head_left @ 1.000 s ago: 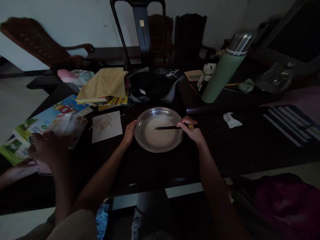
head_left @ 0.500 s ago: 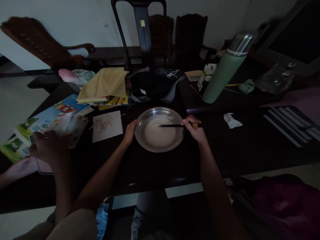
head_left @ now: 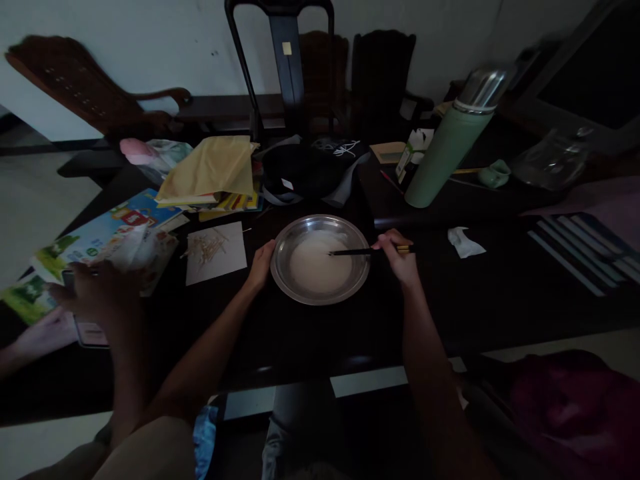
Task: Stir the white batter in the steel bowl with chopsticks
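Note:
A shallow metal bowl [head_left: 280, 279] with a pale, milky mixture [head_left: 320, 267] inside sits on the dark table. My left hand [head_left: 261, 264] grips the bowl's left rim, its fingers partly hidden at the edge. In my right hand [head_left: 397, 251], closed just beyond the right rim, is a pair of dark chopsticks [head_left: 353, 252] with gold-banded ends. They lie nearly level, tips reaching over the mixture; whether the tips touch it is hard to tell. Left of the bowl, thin pale sticks [head_left: 207, 245] are scattered on a white paper sheet [head_left: 231, 263].
At the left, another person's hands [head_left: 100, 293] hold and touch a phone [head_left: 93, 333]. Books and a yellow envelope [head_left: 213, 167] lie behind the paper. A tall green thermos [head_left: 445, 160] stands back right, near a crumpled tissue [head_left: 465, 242] and some dark-blue slatted items [head_left: 580, 253].
My right hand and the chopsticks have shifted slightly right, drawing the tips away from the bowl's middle. My left hand keeps its hold on the rim. The other person's finger over the phone has moved.

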`<action>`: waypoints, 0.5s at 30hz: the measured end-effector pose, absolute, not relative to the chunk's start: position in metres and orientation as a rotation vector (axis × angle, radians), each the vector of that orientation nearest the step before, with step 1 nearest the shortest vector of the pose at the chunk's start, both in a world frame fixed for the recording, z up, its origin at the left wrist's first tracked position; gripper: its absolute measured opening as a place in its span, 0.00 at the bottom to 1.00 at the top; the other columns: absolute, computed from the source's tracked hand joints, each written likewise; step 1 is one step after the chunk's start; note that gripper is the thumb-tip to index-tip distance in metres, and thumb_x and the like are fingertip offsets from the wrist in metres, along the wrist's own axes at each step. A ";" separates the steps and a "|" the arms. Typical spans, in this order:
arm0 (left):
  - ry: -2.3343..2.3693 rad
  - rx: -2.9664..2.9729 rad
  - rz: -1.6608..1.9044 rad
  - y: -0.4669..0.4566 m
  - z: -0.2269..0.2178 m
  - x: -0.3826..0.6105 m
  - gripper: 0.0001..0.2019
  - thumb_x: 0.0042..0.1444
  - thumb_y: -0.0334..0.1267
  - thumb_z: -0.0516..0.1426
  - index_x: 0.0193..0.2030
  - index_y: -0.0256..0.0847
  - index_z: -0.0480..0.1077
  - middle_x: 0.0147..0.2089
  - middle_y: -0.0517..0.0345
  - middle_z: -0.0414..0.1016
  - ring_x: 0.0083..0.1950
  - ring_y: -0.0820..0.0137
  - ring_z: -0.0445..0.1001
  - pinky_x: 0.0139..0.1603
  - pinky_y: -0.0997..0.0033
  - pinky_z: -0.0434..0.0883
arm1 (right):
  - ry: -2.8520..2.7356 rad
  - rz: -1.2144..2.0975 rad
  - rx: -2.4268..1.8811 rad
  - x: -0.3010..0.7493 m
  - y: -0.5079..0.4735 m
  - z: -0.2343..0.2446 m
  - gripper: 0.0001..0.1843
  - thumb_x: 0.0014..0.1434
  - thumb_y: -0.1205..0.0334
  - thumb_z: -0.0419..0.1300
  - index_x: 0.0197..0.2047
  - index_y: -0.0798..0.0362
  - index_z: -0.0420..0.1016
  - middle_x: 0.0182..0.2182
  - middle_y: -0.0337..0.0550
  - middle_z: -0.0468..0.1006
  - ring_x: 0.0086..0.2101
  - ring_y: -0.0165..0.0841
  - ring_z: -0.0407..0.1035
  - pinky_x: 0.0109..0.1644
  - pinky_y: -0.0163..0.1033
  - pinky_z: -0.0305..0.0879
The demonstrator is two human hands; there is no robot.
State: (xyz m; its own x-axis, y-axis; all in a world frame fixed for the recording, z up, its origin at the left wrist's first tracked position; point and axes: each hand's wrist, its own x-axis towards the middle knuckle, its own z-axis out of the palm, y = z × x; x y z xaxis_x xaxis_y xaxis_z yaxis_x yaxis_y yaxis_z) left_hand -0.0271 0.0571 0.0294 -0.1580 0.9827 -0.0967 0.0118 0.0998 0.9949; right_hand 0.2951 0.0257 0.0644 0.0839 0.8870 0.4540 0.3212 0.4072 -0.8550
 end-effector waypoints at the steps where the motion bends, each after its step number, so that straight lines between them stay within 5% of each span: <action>1: 1.378 1.066 1.240 0.057 0.029 -0.027 0.20 0.53 0.56 0.59 0.23 0.41 0.67 0.22 0.63 0.65 0.24 0.73 0.61 0.27 0.71 0.59 | -1.425 0.610 -1.143 0.299 0.025 0.064 0.27 0.64 0.39 0.56 0.21 0.48 0.73 0.22 0.39 0.73 0.30 0.35 0.68 0.40 0.44 0.65; 10: 1.402 1.067 1.254 0.058 0.030 -0.027 0.21 0.52 0.57 0.60 0.23 0.40 0.68 0.21 0.63 0.67 0.25 0.72 0.63 0.28 0.72 0.63 | -1.654 0.712 -1.069 0.284 0.027 0.064 0.22 0.62 0.40 0.59 0.27 0.47 0.78 0.27 0.40 0.78 0.33 0.36 0.71 0.41 0.44 0.66; 15: 1.421 1.094 1.258 0.057 0.033 -0.026 0.20 0.52 0.56 0.60 0.22 0.41 0.66 0.21 0.63 0.66 0.25 0.73 0.62 0.28 0.71 0.62 | -1.418 0.644 -1.110 0.300 0.025 0.064 0.26 0.64 0.40 0.57 0.21 0.48 0.74 0.22 0.38 0.72 0.29 0.35 0.69 0.40 0.44 0.65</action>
